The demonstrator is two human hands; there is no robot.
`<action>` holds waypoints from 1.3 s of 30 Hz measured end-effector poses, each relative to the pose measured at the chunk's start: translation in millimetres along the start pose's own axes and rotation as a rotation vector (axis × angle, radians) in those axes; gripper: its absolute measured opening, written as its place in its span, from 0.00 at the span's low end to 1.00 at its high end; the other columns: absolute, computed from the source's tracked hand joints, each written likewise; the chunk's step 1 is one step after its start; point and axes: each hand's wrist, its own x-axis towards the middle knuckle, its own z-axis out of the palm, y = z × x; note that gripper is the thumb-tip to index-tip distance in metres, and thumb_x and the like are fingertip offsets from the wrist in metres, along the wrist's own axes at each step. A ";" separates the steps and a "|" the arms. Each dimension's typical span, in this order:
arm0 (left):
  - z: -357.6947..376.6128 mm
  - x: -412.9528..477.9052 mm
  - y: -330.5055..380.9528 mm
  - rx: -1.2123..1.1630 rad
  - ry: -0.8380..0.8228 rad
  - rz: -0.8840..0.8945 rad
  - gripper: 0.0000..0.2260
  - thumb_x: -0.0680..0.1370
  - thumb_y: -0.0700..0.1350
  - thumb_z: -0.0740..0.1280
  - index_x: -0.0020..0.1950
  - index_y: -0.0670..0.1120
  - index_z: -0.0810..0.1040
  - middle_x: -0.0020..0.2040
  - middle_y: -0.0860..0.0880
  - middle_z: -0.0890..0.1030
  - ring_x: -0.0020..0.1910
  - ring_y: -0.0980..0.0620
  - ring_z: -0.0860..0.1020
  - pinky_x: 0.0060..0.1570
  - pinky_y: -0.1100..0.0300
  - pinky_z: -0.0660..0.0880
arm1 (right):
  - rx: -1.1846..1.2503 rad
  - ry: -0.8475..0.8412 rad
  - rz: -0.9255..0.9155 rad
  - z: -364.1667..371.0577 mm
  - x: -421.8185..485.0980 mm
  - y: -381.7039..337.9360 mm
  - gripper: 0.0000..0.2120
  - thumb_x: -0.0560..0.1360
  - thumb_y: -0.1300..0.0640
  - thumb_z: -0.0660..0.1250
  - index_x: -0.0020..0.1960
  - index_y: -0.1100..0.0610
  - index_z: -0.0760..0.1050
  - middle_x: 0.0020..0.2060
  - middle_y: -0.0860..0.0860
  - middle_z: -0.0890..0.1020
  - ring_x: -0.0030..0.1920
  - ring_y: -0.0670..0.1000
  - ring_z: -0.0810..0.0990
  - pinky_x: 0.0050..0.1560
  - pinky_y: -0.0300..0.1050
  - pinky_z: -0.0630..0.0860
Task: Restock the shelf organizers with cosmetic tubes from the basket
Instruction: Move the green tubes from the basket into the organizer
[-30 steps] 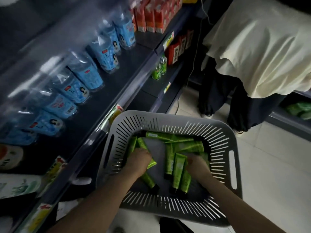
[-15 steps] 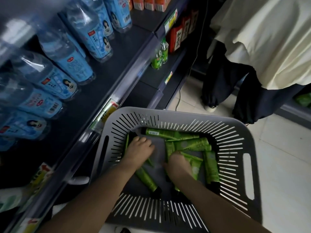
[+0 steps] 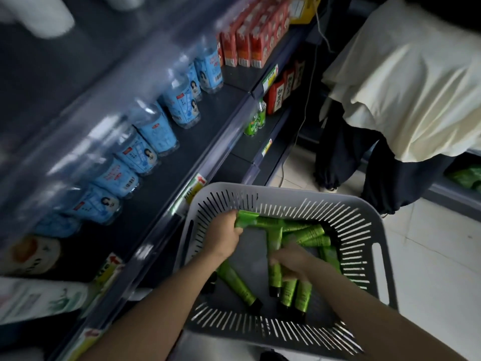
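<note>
One head-worn wide-angle view looks steeply down from close above the basket [image 3: 286, 194] at lower centre; the shelf [image 3: 169, 183] climbs the frame's left side, floor [image 3: 429, 256] at right.

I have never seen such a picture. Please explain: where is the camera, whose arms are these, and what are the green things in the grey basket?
There is no machine here. The camera sits on a person's head and looks down, so the two bare arms are that person's own. The left hand and the right hand reach into a grey slotted basket that holds green tubes with dark caps. Each hand grips some tubes; how many, I cannot tell. One loose tube lies on the basket floor. To the left is a dark shelf with blue-labelled water bottles and red cartons. A second person stands beyond the basket.
</note>
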 end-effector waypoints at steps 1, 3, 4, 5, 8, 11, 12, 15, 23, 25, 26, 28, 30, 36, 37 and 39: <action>-9.8 -4.8 6.0 -0.041 0.025 -0.024 0.09 0.74 0.39 0.68 0.55 0.43 0.78 0.50 0.47 0.80 0.51 0.48 0.78 0.49 0.57 0.74 | 0.031 -0.012 -0.043 -5.6 -8.4 -5.1 0.07 0.69 0.69 0.65 0.37 0.58 0.72 0.29 0.52 0.73 0.29 0.49 0.74 0.28 0.38 0.72; -31.1 -15.4 16.6 -0.090 0.049 -0.041 0.11 0.75 0.40 0.69 0.56 0.44 0.76 0.48 0.50 0.79 0.50 0.50 0.76 0.47 0.59 0.71 | 0.071 -0.066 -0.136 -16.7 -31.9 -19.4 0.09 0.70 0.70 0.64 0.37 0.58 0.73 0.29 0.52 0.75 0.25 0.45 0.75 0.24 0.34 0.70; -43.1 -21.4 22.7 -0.098 0.061 -0.046 0.11 0.75 0.41 0.69 0.56 0.44 0.76 0.48 0.50 0.77 0.49 0.51 0.76 0.46 0.60 0.70 | 0.073 -0.100 -0.178 -20.9 -43.5 -26.2 0.08 0.70 0.71 0.65 0.40 0.59 0.76 0.32 0.53 0.78 0.28 0.45 0.78 0.25 0.35 0.72; -55.3 -27.5 29.2 -0.108 0.081 -0.042 0.11 0.74 0.42 0.69 0.55 0.44 0.75 0.48 0.50 0.77 0.49 0.50 0.75 0.45 0.60 0.69 | 0.066 -0.137 -0.221 -24.7 -54.3 -33.6 0.08 0.70 0.70 0.66 0.44 0.59 0.78 0.36 0.53 0.81 0.34 0.47 0.81 0.31 0.38 0.76; -96.6 -46.8 49.1 -0.179 0.176 -0.016 0.10 0.73 0.42 0.71 0.50 0.44 0.73 0.47 0.48 0.79 0.46 0.49 0.77 0.43 0.57 0.72 | 0.051 -0.165 -0.352 -29.1 -90.5 -62.2 0.13 0.69 0.66 0.70 0.53 0.59 0.78 0.47 0.54 0.84 0.49 0.52 0.82 0.48 0.46 0.79; -145.6 -70.4 70.4 -0.234 0.246 0.008 0.08 0.72 0.42 0.71 0.46 0.46 0.73 0.43 0.49 0.79 0.42 0.51 0.78 0.42 0.55 0.73 | 0.053 -0.163 -0.498 -21.6 -137.1 -97.5 0.14 0.68 0.66 0.72 0.53 0.63 0.76 0.42 0.53 0.84 0.46 0.50 0.82 0.46 0.44 0.79; -162.6 -79.1 76.7 -0.248 0.273 0.033 0.08 0.71 0.41 0.71 0.44 0.47 0.73 0.42 0.49 0.79 0.42 0.51 0.78 0.43 0.55 0.74 | 0.044 -0.167 -0.563 -16.9 -155.5 -109.9 0.11 0.69 0.67 0.72 0.50 0.61 0.77 0.38 0.50 0.83 0.42 0.48 0.82 0.42 0.42 0.79; -211.6 -108.6 90.9 -0.258 0.381 0.092 0.08 0.69 0.41 0.72 0.43 0.46 0.74 0.42 0.47 0.81 0.42 0.48 0.79 0.44 0.53 0.74 | -0.015 -0.167 -0.745 -2.2 -208.1 -144.1 0.08 0.69 0.67 0.71 0.45 0.58 0.77 0.35 0.49 0.81 0.38 0.47 0.80 0.41 0.42 0.78; -306.6 -205.0 108.6 -0.398 0.545 0.246 0.13 0.67 0.47 0.72 0.48 0.45 0.78 0.44 0.46 0.83 0.46 0.47 0.81 0.49 0.42 0.76 | -0.085 -0.299 -1.084 48.6 -330.0 -190.5 0.15 0.70 0.68 0.70 0.56 0.61 0.79 0.52 0.61 0.83 0.51 0.57 0.83 0.49 0.48 0.80; -326.0 -231.3 106.1 -0.432 0.603 0.260 0.09 0.70 0.43 0.73 0.48 0.46 0.78 0.45 0.47 0.83 0.47 0.49 0.81 0.51 0.44 0.77 | -0.099 -0.336 -1.155 65.8 -354.9 -195.7 0.14 0.70 0.68 0.70 0.55 0.60 0.79 0.49 0.58 0.84 0.48 0.54 0.84 0.46 0.45 0.80; -335.5 -246.6 102.5 -0.454 0.634 0.260 0.08 0.71 0.41 0.73 0.48 0.48 0.78 0.45 0.48 0.83 0.47 0.51 0.81 0.52 0.47 0.77 | -0.104 -0.366 -1.186 77.4 -366.3 -197.1 0.14 0.70 0.68 0.70 0.55 0.60 0.79 0.48 0.56 0.85 0.46 0.52 0.84 0.42 0.42 0.80; -351.6 -277.4 88.0 -0.472 0.705 0.239 0.08 0.71 0.42 0.73 0.46 0.52 0.78 0.45 0.51 0.83 0.47 0.53 0.81 0.52 0.49 0.78 | -0.127 -0.431 -1.237 104.4 -385.8 -197.7 0.15 0.68 0.66 0.70 0.55 0.61 0.79 0.48 0.56 0.85 0.46 0.53 0.84 0.41 0.41 0.80; -364.3 -308.5 69.3 -0.452 0.766 0.195 0.08 0.70 0.45 0.73 0.47 0.52 0.79 0.45 0.51 0.84 0.46 0.52 0.81 0.52 0.49 0.78 | -0.162 -0.497 -1.273 135.9 -400.0 -196.2 0.18 0.66 0.63 0.71 0.56 0.62 0.79 0.51 0.58 0.84 0.50 0.57 0.84 0.48 0.48 0.82; -394.8 -399.4 11.0 -0.368 0.924 0.049 0.09 0.71 0.40 0.73 0.50 0.47 0.81 0.46 0.52 0.84 0.46 0.54 0.81 0.51 0.52 0.78 | -0.242 -0.621 -1.315 247.3 -424.9 -191.5 0.09 0.73 0.67 0.67 0.53 0.61 0.79 0.46 0.56 0.85 0.46 0.54 0.85 0.45 0.46 0.82; -398.8 -413.5 2.0 -0.355 0.946 0.032 0.09 0.71 0.40 0.73 0.50 0.48 0.81 0.46 0.52 0.84 0.46 0.55 0.81 0.51 0.53 0.78 | -0.246 -0.640 -1.310 265.7 -428.3 -189.9 0.08 0.73 0.68 0.67 0.51 0.61 0.80 0.44 0.54 0.86 0.44 0.51 0.85 0.42 0.43 0.82; -406.0 -440.5 -15.3 -0.322 0.994 -0.013 0.08 0.72 0.40 0.73 0.49 0.49 0.80 0.45 0.54 0.83 0.45 0.58 0.80 0.48 0.59 0.78 | -0.258 -0.668 -1.301 300.5 -433.6 -186.2 0.07 0.74 0.68 0.67 0.50 0.61 0.80 0.44 0.53 0.86 0.43 0.49 0.85 0.39 0.41 0.81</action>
